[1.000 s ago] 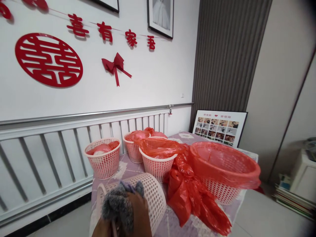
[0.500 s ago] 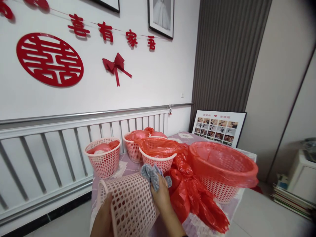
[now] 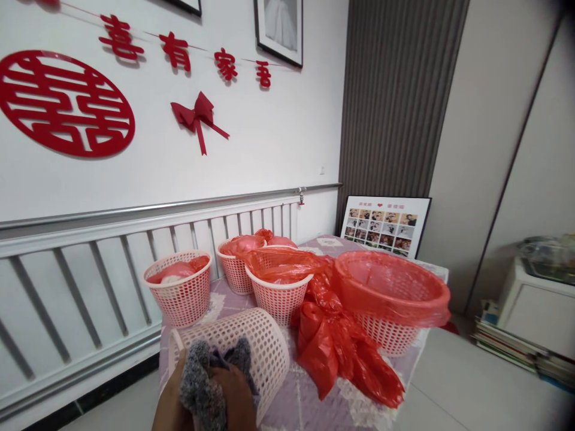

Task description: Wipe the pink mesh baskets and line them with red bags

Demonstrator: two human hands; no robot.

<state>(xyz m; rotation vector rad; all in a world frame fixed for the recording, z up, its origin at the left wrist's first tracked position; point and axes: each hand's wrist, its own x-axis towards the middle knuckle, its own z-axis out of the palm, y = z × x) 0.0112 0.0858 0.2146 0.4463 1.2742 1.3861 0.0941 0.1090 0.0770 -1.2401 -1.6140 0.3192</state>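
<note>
A pale pink perforated plastic basket (image 3: 265, 341) is tipped on its side at the near edge of the table. My left hand (image 3: 171, 398) grips its rim at the left. In my right hand (image 3: 236, 392) is a bunched grey cloth (image 3: 202, 383), pressed against the basket's side close to the left hand; the cloth hides part of both hands. Just right of the basket lies a roll of red plastic bags (image 3: 317, 347), its loose film spread over the tablecloth. A larger basket (image 3: 389, 335) lined with a red bag (image 3: 390, 281) stands at the right.
Three small pink baskets holding red bags stand behind: one at the left (image 3: 182, 296), one further back (image 3: 238, 269), one in the middle (image 3: 281, 293). A lilac patterned cloth (image 3: 309, 383) covers the table. A white radiator (image 3: 108, 281) runs along the wall; a photo board (image 3: 381, 224) leans behind.
My right hand has moved the cloth from the basket's far right end to its near left side, by the rim. The view has turned slightly to the right.
</note>
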